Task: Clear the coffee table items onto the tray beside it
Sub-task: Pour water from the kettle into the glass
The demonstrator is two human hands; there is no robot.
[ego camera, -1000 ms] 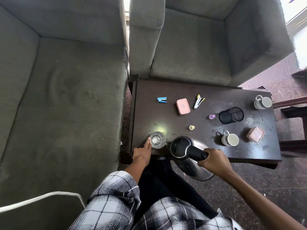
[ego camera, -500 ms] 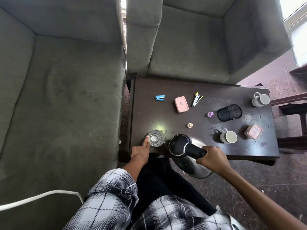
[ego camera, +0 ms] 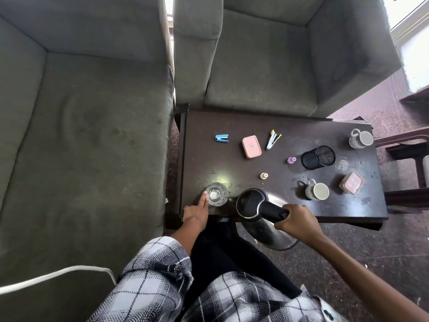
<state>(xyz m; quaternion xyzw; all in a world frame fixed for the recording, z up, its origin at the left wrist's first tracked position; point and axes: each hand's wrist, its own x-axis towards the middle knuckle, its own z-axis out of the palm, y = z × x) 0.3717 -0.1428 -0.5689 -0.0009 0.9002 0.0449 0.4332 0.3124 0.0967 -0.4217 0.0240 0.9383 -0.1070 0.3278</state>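
On the dark coffee table (ego camera: pixel 234 126), a clear glass (ego camera: pixel 216 194) stands near the front left corner. My left hand (ego camera: pixel 196 213) rests at the table's edge with one straight finger against the glass's left side. My right hand (ego camera: pixel 298 220) grips the black handle of a steel kettle (ego camera: pixel 264 211), which is tilted with its lid end close to the glass. Also on the table are a blue stapler (ego camera: pixel 222 138), a pink box (ego camera: pixel 251 146), a yellow-and-white stapler (ego camera: pixel 272 139), two mugs (ego camera: pixel 316 191) (ego camera: pixel 360 138), a black mesh cup (ego camera: pixel 318 157) and a pink lidded container (ego camera: pixel 352 182). No tray is in view.
Grey sofas (ego camera: pixel 81 140) (ego camera: pixel 267 73) close in the table on the left and behind. A small purple cap (ego camera: pixel 291 160) and a cream cap (ego camera: pixel 263 175) lie mid-table. A white cable (ego camera: pixel 55 274) crosses the left sofa seat. A dark wooden frame (ego camera: pixel 404 145) stands to the right.
Both hands, the kettle and the glass keep their places on the table; only the camera has shifted slightly.
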